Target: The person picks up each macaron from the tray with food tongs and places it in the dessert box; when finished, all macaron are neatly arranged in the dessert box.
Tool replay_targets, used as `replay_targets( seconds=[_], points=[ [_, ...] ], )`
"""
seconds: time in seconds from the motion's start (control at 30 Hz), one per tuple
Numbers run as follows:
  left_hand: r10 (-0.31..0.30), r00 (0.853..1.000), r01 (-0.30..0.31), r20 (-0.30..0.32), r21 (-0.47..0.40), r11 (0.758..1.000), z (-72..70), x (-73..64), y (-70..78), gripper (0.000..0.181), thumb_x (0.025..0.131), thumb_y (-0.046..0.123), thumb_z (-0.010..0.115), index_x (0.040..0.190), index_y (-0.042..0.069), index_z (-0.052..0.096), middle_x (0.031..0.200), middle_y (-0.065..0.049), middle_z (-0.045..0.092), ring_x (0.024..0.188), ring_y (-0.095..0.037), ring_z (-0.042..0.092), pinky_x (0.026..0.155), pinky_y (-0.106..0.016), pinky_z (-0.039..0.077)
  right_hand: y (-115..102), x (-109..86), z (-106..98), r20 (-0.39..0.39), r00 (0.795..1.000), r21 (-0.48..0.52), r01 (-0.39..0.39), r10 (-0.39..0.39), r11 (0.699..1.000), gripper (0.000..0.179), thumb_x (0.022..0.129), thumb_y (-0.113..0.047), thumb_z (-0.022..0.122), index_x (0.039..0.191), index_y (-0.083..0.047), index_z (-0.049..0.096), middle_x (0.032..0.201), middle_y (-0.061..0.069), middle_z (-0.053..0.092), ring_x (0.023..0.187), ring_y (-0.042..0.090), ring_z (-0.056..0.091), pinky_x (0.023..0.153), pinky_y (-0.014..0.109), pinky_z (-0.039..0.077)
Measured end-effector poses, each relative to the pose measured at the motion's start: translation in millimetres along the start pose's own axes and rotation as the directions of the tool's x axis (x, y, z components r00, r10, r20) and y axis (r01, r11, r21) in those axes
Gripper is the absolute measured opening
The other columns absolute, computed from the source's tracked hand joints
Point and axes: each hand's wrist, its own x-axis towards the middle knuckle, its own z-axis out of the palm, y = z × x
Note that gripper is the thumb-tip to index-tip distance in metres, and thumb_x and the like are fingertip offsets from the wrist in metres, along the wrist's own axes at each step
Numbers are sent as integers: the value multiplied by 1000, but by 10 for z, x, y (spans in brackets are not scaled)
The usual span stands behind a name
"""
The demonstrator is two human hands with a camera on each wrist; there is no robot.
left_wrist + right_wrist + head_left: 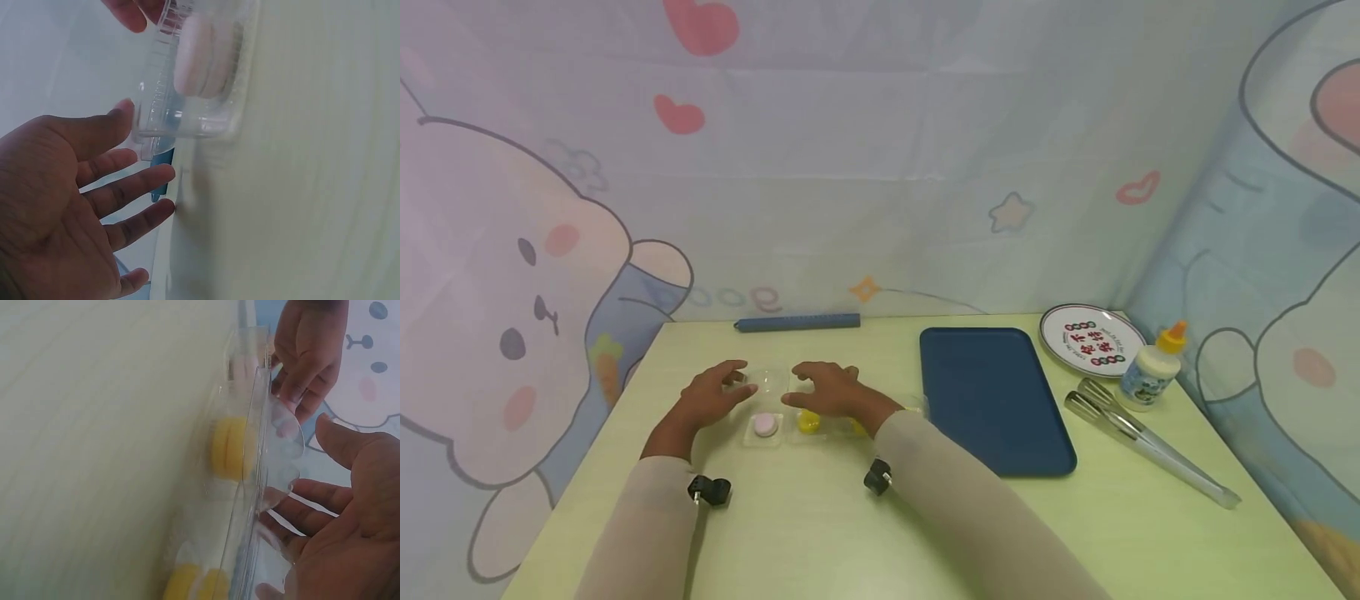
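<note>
Clear plastic macaron boxes lie on the table in front of both hands. A pale pink macaron (765, 425) sits in the leftmost clear box (215, 128), a yellow macaron (808, 422) in the one beside it. My left hand (715, 393) is at the left of the pink macaron's box, fingers spread, thumb tip right at its clear wall in the left wrist view. My right hand (827, 390) reaches over the yellow one, fingers loosely bent. Its fingertips overlap the clear lid (284, 434) in the right wrist view. Another yellow macaron (197, 584) is partly hidden by my right wrist in the head view.
A dark blue tray (996, 400) lies right of the boxes. Beyond it are a white plate (1092, 340) with red print, a glue bottle (1148, 375) with a yellow cap and metal tongs (1150, 446). A blue pen-shaped stick (797, 322) lies along the back edge.
</note>
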Motion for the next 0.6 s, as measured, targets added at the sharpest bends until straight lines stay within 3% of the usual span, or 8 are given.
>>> replay_targets(
  seconds=[0.3,0.6],
  points=[
    [-6,1000,6,-21,-2,1000,40,60,-27,54,113,28,58,159,2,48,146,-28,68,145,-58,51,111,-86,29,-88,151,105,11,998,-69,-54,55,996,67,108,-57,62,162,-19,53,158,3,64,149,25,58,120,61,33],
    [-28,999,28,-40,0,1000,63,59,7,50,113,24,56,158,3,49,145,-28,68,143,-59,52,111,-86,30,-130,207,146,22,998,-101,-59,61,993,67,108,-58,61,162,-19,53,157,1,65,148,24,60,120,63,34]
  ],
)
